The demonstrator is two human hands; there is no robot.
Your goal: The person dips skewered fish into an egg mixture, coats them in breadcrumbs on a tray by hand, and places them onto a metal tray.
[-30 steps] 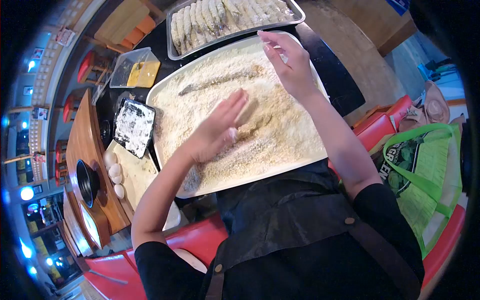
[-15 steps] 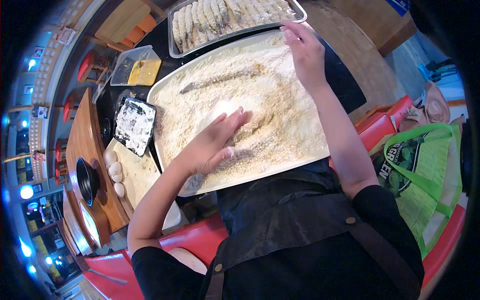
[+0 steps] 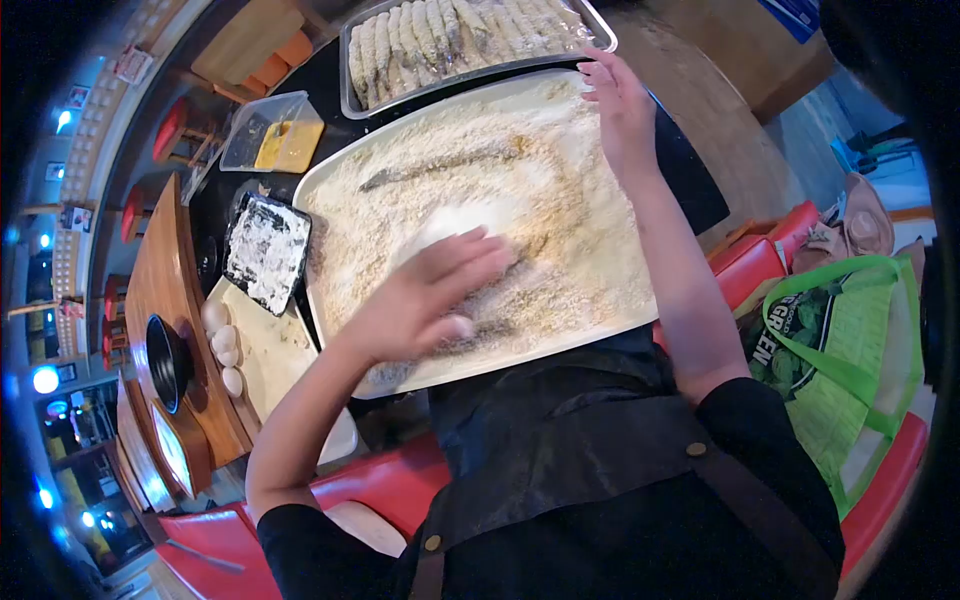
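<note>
A large white tray (image 3: 318, 187) holds a bed of pale crumbs (image 3: 590, 210). One long, thin crumb-coated piece (image 3: 440, 165) lies across the crumbs near the back left. My left hand (image 3: 430, 290) is over the front-left crumbs, palm down with its fingers apart and nothing seen in it; whether it touches them is unclear. At the tray's back right edge, my right hand (image 3: 622, 110) is raised with its fingers spread and empty. Behind stands a metal tray (image 3: 350, 98) with several coated pieces (image 3: 425, 40) in rows.
Left of the crumbs are a clear container (image 3: 285, 140) with yellow liquid, a black tray (image 3: 265, 250) with white powder, several eggs (image 3: 227, 345) and a black bowl (image 3: 168, 363). A green bag (image 3: 850, 380) sits at the right on a red seat (image 3: 745, 270).
My left hand has shifted slightly toward the front and left, and a white powdery patch shows behind it. My right hand has moved right, away from the crumbs, to the tray's edge.
</note>
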